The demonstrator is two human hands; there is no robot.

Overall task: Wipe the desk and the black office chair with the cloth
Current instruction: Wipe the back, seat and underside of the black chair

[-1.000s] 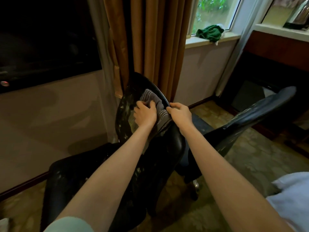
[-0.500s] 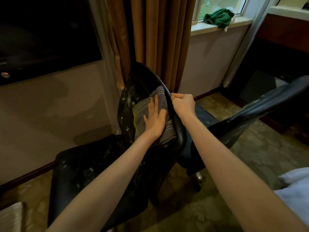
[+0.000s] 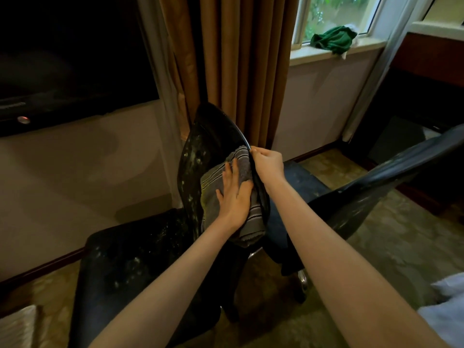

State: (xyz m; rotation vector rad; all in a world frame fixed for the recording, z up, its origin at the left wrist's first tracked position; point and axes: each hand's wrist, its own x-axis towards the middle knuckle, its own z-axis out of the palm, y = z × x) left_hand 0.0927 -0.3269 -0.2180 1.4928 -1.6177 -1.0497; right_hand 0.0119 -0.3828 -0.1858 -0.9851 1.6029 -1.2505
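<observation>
While right hand [image 3: 267, 164] grips chair backrest [image 3: 200, 136] rim, left hand [image 3: 236, 194] presses cloth [image 3: 213, 183] against it, fingers straight.

brown curtain [image 3: 241, 59] beside a daylit window [image 3: 334, 13], dark screen [image 3: 75, 51] on beige wall [image 3: 75, 184], patterned carpet [image 3: 401, 234]

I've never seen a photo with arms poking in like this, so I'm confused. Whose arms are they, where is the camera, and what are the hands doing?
There is no machine here. A person wears a camera on their head, so you see their own two arms from above. The left hand lies flat, fingers straight, pressing a grey striped cloth against the back of a black office chair. The right hand curls round the edge of that chair back and holds it. A second dark chair stands to the right, and a green cloth lies on the windowsill.
</observation>
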